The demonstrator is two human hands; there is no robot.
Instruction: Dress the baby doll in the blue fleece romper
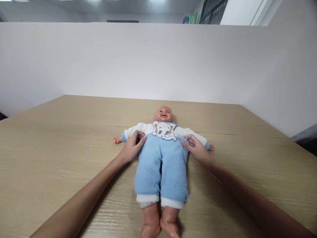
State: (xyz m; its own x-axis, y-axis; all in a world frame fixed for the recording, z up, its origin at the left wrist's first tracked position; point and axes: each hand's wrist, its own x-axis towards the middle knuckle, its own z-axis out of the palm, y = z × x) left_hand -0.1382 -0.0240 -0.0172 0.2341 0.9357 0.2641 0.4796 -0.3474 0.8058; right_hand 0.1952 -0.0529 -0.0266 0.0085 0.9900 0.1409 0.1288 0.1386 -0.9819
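A baby doll (163,114) lies on its back, arms spread, head toward the far side and feet toward me. It wears a white top (141,127) with blue cuffs, an elephant patch (163,130) on the chest, and fuzzy blue pants (160,168) with white hems. At the waist, my left hand (133,145) pinches the pants' left edge between thumb and fingers. My right hand (196,147) grips the opposite side of the waist in the same way. Some fingertips are hidden by cloth. Both lower legs of the doll are bare.
The doll rests on a light wooden table (61,158) with a seam running across it. A white partition (148,59) rises behind the table's far edge. Beyond it are ceiling lights, a green package (193,18) and a dark barred frame (214,11).
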